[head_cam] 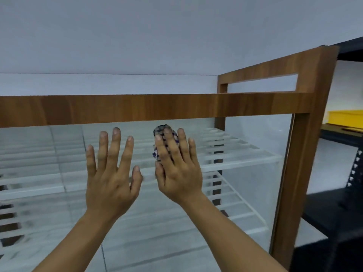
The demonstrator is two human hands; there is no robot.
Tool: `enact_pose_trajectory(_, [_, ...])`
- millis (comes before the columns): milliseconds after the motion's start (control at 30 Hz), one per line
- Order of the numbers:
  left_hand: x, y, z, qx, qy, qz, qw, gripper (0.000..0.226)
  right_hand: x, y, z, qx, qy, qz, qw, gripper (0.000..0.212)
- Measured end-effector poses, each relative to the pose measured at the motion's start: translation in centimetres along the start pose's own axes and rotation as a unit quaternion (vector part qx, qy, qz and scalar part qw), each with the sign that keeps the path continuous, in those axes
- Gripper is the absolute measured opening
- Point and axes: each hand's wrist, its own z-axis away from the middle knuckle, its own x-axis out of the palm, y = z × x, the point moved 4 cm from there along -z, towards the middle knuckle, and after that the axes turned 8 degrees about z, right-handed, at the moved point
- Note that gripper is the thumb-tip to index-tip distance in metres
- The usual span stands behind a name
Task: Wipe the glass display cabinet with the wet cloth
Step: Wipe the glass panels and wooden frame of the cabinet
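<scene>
Cloth [164, 143] is pressed flat against the cabinet glass [245, 146] under the right hand [177, 169]; left hand [112, 173] is spread empty. Progress cannot be judged.

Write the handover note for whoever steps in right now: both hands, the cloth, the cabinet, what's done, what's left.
Left hand: open, fingers spread, flat toward the front glass, holding nothing.
Right hand: palm pressing the bunched checkered cloth against the same pane, just under the wooden top rail.
Cabinet: glass shelves inside look bare; wooden right post frames the pane.
Done: cannot tell how much glass is already wiped.
Left: probably work the cloth across and down the front pane, then the other panes.
</scene>
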Motion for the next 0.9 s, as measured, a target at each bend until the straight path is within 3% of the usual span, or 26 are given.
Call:
enact_pose_trajectory(333, [5.1,12.1,-3.3,0.011,-0.003,0.032,0.999,0.063,-2.8,18.2,1.7,0.068,0.023,0.005,0.997,0.063])
enact_pose_trajectory(500, [6.2,13.8,-2.8,-0.001,0.000,0.022,1.000,0.063,-3.5,24.9,3.2,0.120,0.037,0.000,0.992,0.062])
enact_pose_trajectory(767, [5.4,9.6,3.6,-0.030,-0.013,-0.003,0.999,0.062,-2.4,24.4,12.7,0.166,0.026,-0.010,0.986,0.058])
enact_pose_trajectory(900, [4.1,6.1,6.5,-0.034,-0.020,-0.027,0.999,0.061,-1.6,20.1,11.7,0.191,0.026,-0.011,0.981,0.060])
